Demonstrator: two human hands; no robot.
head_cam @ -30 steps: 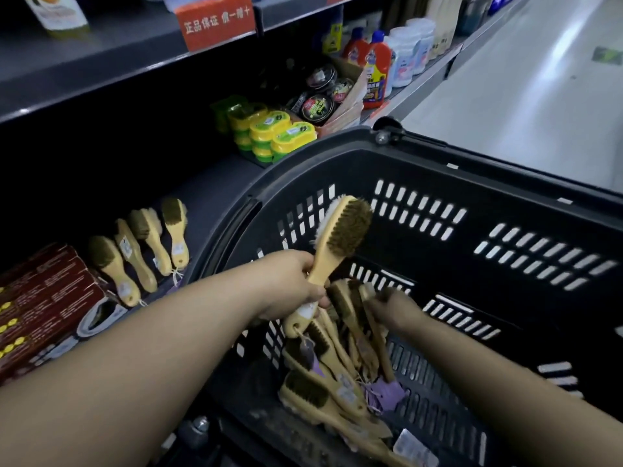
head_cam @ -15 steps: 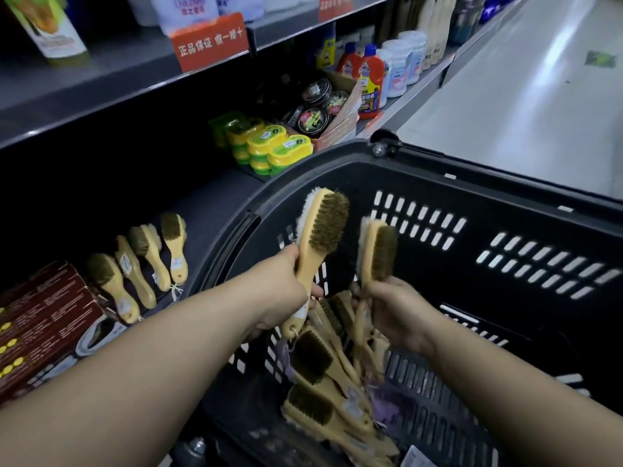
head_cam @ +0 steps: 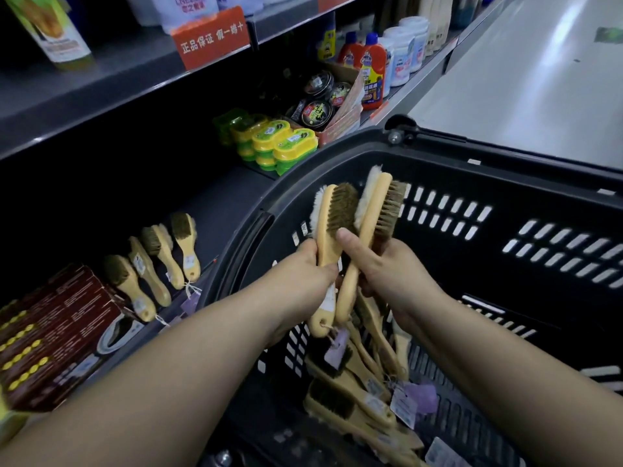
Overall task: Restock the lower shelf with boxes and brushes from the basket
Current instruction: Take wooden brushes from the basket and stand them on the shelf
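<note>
Above the black basket (head_cam: 438, 170), my left hand (head_cam: 303, 267) grips a wooden shoe brush (head_cam: 332, 217) by its handle, bristles facing right. My right hand (head_cam: 387, 264) grips a second wooden brush (head_cam: 381, 207) right beside it, the two handles crossing and touching. Several more brushes with paper tags (head_cam: 357, 389) lie piled in the basket bottom. On the lower shelf (head_cam: 222, 200) to the left, several brushes (head_cam: 151, 267) lie in a row, next to dark red boxes (head_cam: 50, 335).
Yellow-green sponge packs (head_cam: 273, 146) and a carton of polish tins (head_cam: 323, 102) sit farther along the lower shelf, with bottles (head_cam: 371, 69) beyond. An upper shelf with an orange sign (head_cam: 210, 38) overhangs. The pale aisle floor (head_cam: 539, 79) runs right of the basket.
My right hand has lifted a second brush out of the pile and brought it up beside the brush in my left hand; both hands now sit higher, close together.
</note>
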